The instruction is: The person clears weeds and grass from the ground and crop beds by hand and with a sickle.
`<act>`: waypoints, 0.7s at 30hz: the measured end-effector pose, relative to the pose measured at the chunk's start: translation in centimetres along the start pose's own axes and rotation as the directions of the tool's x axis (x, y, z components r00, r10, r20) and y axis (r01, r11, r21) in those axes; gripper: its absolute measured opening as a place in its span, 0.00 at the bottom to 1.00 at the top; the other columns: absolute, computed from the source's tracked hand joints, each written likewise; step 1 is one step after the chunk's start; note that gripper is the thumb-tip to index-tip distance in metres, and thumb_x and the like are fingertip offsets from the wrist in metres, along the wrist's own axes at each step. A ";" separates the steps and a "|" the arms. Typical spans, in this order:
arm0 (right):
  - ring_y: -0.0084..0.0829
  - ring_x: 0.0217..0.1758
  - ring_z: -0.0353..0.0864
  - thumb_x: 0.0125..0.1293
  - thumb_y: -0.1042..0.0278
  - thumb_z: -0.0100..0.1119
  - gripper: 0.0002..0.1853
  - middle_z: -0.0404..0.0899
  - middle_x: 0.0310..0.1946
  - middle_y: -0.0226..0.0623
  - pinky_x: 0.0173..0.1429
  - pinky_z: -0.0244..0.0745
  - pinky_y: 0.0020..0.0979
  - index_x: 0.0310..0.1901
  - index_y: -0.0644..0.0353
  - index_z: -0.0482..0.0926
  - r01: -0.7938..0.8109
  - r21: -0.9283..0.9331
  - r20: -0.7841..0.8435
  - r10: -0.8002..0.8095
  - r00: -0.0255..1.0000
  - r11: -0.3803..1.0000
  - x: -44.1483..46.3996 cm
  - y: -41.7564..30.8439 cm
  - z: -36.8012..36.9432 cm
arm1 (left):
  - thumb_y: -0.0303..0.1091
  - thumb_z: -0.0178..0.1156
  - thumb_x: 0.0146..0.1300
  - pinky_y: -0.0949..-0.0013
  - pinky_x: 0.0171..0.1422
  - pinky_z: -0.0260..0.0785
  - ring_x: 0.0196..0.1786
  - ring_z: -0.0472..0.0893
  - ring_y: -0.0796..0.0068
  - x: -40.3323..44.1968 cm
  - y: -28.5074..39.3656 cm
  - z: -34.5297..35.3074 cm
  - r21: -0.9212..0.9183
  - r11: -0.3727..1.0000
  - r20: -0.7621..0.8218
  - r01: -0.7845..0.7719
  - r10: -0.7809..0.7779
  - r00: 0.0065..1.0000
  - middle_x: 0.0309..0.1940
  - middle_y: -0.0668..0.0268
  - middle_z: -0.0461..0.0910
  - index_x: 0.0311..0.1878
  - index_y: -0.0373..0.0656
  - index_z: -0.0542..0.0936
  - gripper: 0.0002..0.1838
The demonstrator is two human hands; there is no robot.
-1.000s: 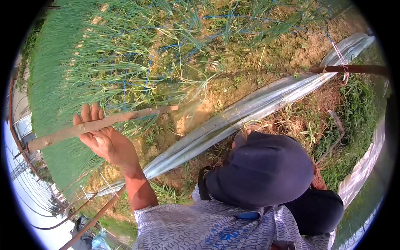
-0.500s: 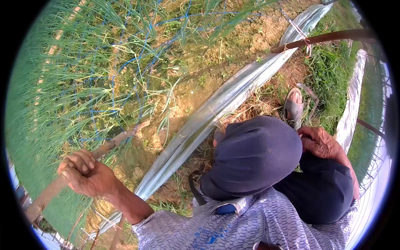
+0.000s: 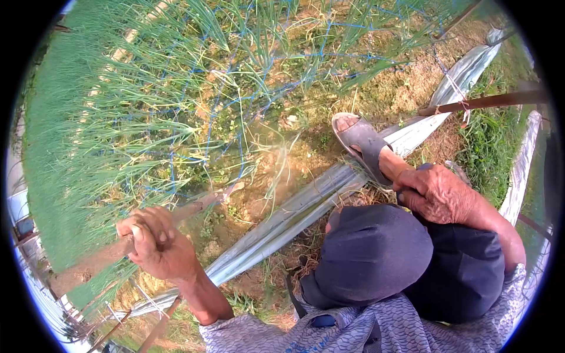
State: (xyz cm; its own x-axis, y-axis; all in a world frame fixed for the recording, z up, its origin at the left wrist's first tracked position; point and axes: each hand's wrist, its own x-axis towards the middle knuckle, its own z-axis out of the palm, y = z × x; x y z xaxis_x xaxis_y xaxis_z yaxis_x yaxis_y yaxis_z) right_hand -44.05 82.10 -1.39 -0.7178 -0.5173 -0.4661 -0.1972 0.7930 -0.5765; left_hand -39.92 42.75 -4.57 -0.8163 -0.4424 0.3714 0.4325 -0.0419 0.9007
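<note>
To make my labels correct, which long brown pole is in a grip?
The light brown, long wooden stick clasped in the left grip. Others, like the dark brown pole tied with thin pinkish string at image right, are unheld.

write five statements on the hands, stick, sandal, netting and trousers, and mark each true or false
1. The left hand grips a wooden stick. True.
2. The right hand grips the stick too. False: it is at the lower leg, above the sandal.
3. The sandal is open at the toes. True.
4. The netting among the onion-like plants is red. False: it is blue.
5. The trousers are dark. True.
</note>
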 end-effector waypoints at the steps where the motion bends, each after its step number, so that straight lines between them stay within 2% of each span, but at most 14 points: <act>1: 0.50 0.34 0.81 0.58 0.68 0.59 0.09 0.80 0.28 0.48 0.41 0.75 0.45 0.39 0.60 0.79 0.021 -0.048 0.072 -0.017 0.997 0.999 1.1 0.1 -0.2 | 0.31 0.50 0.69 0.75 0.25 0.53 0.20 0.59 0.82 0.0 0.0 0.0 -0.019 1.000 -0.011 0.017 -0.017 1.000 0.18 0.73 0.59 0.35 0.44 0.70 0.05; 2: 0.50 0.34 0.80 0.58 0.68 0.59 0.09 0.80 0.28 0.47 0.41 0.75 0.46 0.40 0.59 0.79 0.041 -0.095 0.146 -0.027 0.989 0.995 2.3 0.4 -0.5 | 0.31 0.50 0.69 0.76 0.25 0.54 0.20 0.60 0.82 0.0 0.0 0.2 -0.038 0.998 -0.022 0.039 -0.040 0.999 0.18 0.73 0.60 0.36 0.43 0.71 0.05; 4: 0.49 0.33 0.80 0.58 0.68 0.59 0.09 0.79 0.27 0.46 0.40 0.76 0.45 0.41 0.57 0.78 0.286 -0.164 0.203 -0.252 0.946 0.944 4.6 2.1 -0.5 | 0.32 0.52 0.68 0.76 0.25 0.54 0.19 0.60 0.82 0.2 0.1 0.7 -0.002 0.998 -0.063 0.055 -0.055 0.996 0.17 0.73 0.60 0.33 0.44 0.69 0.07; 8: 0.46 0.34 0.80 0.58 0.66 0.58 0.09 0.78 0.27 0.44 0.38 0.75 0.43 0.39 0.57 0.75 0.236 -0.106 0.178 -0.215 0.960 0.966 7.5 3.6 -1.2 | 0.34 0.55 0.67 0.75 0.24 0.52 0.18 0.59 0.82 0.5 -0.3 1.1 0.049 0.998 -0.073 0.044 -0.040 0.997 0.15 0.74 0.58 0.30 0.46 0.66 0.11; 10: 0.44 0.38 0.81 0.59 0.64 0.56 0.10 0.78 0.29 0.49 0.40 0.76 0.41 0.39 0.61 0.76 0.045 -0.060 0.323 -0.024 0.946 0.997 9.4 6.0 -1.5 | 0.34 0.55 0.67 0.75 0.24 0.51 0.18 0.59 0.82 0.5 -0.3 1.1 0.025 0.998 -0.099 0.054 -0.051 0.994 0.15 0.74 0.58 0.30 0.46 0.66 0.11; 11: 0.45 0.35 0.82 0.60 0.64 0.55 0.10 0.79 0.27 0.51 0.40 0.75 0.41 0.37 0.62 0.77 -0.092 0.146 0.264 0.051 0.963 0.985 10.2 7.8 -1.3 | 0.34 0.55 0.68 0.75 0.24 0.51 0.17 0.59 0.82 0.5 -0.5 1.1 0.049 0.998 -0.088 0.047 -0.043 0.995 0.15 0.74 0.58 0.31 0.46 0.67 0.10; 12: 0.45 0.34 0.82 0.62 0.63 0.52 0.11 0.80 0.28 0.48 0.41 0.75 0.41 0.35 0.63 0.78 -0.058 0.169 0.228 0.019 0.973 0.984 11.4 11.1 -0.6 | 0.34 0.55 0.68 0.75 0.24 0.51 0.17 0.59 0.82 0.5 -0.6 1.0 0.048 0.998 -0.092 0.051 -0.047 0.995 0.15 0.74 0.58 0.31 0.46 0.67 0.10; 13: 0.42 0.34 0.82 0.63 0.62 0.50 0.12 0.81 0.29 0.46 0.42 0.75 0.40 0.34 0.62 0.79 -0.401 0.399 0.319 0.285 0.904 0.825 12.4 12.6 -0.3 | 0.34 0.55 0.68 0.75 0.23 0.51 0.17 0.59 0.82 0.4 -0.5 1.0 0.068 0.996 -0.127 0.061 -0.052 0.991 0.15 0.74 0.58 0.32 0.46 0.69 0.09; 14: 0.30 0.27 0.82 0.64 0.66 0.50 0.11 0.81 0.29 0.40 0.35 0.78 0.31 0.39 0.64 0.79 -0.359 0.268 0.267 0.289 0.919 0.894 13.7 16.5 1.4 | 0.34 0.55 0.68 0.75 0.23 0.51 0.17 0.59 0.82 0.4 -0.5 1.3 0.088 0.994 -0.162 0.071 -0.056 0.985 0.15 0.74 0.58 0.33 0.45 0.70 0.08; 15: 0.27 0.27 0.81 0.67 0.64 0.50 0.12 0.80 0.28 0.37 0.32 0.77 0.29 0.40 0.64 0.78 -0.216 0.031 0.173 0.208 0.963 0.976 14.6 19.9 3.0 | 0.35 0.56 0.68 0.76 0.23 0.51 0.17 0.59 0.83 0.4 -0.4 1.9 0.118 0.989 -0.233 0.084 -0.055 0.971 0.15 0.74 0.57 0.33 0.45 0.71 0.08; 16: 0.27 0.27 0.81 0.67 0.64 0.50 0.12 0.80 0.28 0.37 0.32 0.77 0.29 0.40 0.64 0.78 -0.219 0.031 0.177 0.210 0.961 0.975 15.5 21.3 3.9 | 0.35 0.56 0.68 0.76 0.23 0.51 0.17 0.59 0.83 0.3 -0.3 2.1 0.119 0.989 -0.234 0.090 -0.060 0.970 0.15 0.74 0.57 0.33 0.45 0.71 0.08; 17: 0.35 0.30 0.82 0.63 0.65 0.52 0.10 0.80 0.29 0.41 0.34 0.76 0.34 0.36 0.63 0.79 -0.140 0.030 0.037 0.139 0.990 0.990 16.2 22.3 4.3 | 0.35 0.57 0.67 0.76 0.23 0.50 0.17 0.59 0.83 0.2 -0.1 2.0 0.139 0.984 -0.236 0.108 -0.073 0.969 0.15 0.75 0.57 0.33 0.46 0.71 0.08; 20: 0.46 0.33 0.82 0.58 0.67 0.55 0.09 0.79 0.33 0.49 0.35 0.75 0.43 0.34 0.64 0.79 -0.067 0.113 -0.172 0.086 0.981 0.991 20.3 28.1 8.8 | 0.36 0.58 0.66 0.76 0.23 0.51 0.16 0.60 0.83 0.7 -0.1 2.9 0.182 0.975 -0.265 0.128 -0.076 0.961 0.15 0.75 0.57 0.30 0.46 0.70 0.10; 21: 0.46 0.33 0.82 0.58 0.69 0.55 0.11 0.79 0.33 0.51 0.35 0.76 0.43 0.39 0.66 0.78 -0.140 -0.039 -0.137 0.133 0.982 0.989 21.6 27.5 8.7 | 0.35 0.59 0.66 0.76 0.22 0.51 0.16 0.60 0.83 0.7 -0.1 3.0 0.198 0.971 -0.280 0.135 -0.076 0.957 0.15 0.75 0.57 0.29 0.47 0.69 0.11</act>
State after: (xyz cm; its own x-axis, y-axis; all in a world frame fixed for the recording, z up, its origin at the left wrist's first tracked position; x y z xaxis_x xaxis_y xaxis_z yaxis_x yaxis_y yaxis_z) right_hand -59.17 89.92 -33.14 -0.8224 -0.3580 -0.4421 -0.1208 0.8693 -0.4794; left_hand -41.75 45.15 -3.74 -0.7070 -0.6710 0.2235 0.2336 0.0767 0.9693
